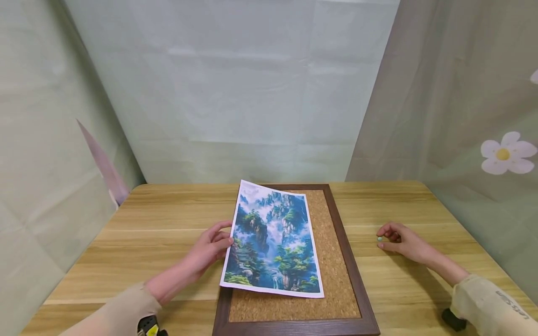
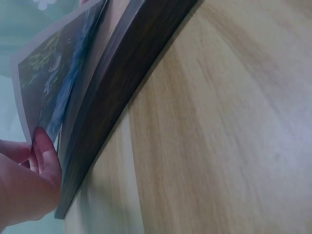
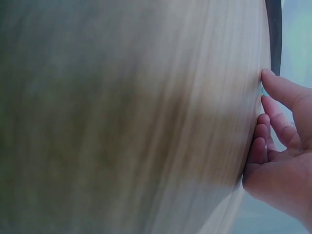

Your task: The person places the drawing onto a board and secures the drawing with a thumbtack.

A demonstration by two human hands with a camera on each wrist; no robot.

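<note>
- 2 hands are at work over a wooden desk (image 1: 168, 224), and from where I stand the job looks barely begun.
- Left hand (image 1: 208, 249) pinches the 9 o'clock edge of a landscape print (image 1: 273, 240); in the left wrist view its fingertips (image 2: 46, 151) curl round the paper's border, lifting that side off the board.
- That print lies askew on a cork board (image 1: 332, 261) in a dark wooden frame (image 1: 353, 261), its 3 o'clock side resting on the cork and its 9 o'clock side raised over the frame's rail.
- Right hand (image 1: 403, 242) rests on the desk well out at 3 o'clock of the frame, fingers curled in, thumb and forefinger closing on a small pale green pin (image 1: 379, 239); whether the pin is already off the desk I cannot tell.
- Judging by this, the print is placed but not squared up, and I see no pin in it yet, so all the fastening seems left to do.
- As for holders, the frame is the only one: it holds the cork, and the cork bears the print alone.
- Pale curtains (image 1: 252, 93) hang round the desk at 12 o'clock.
</note>
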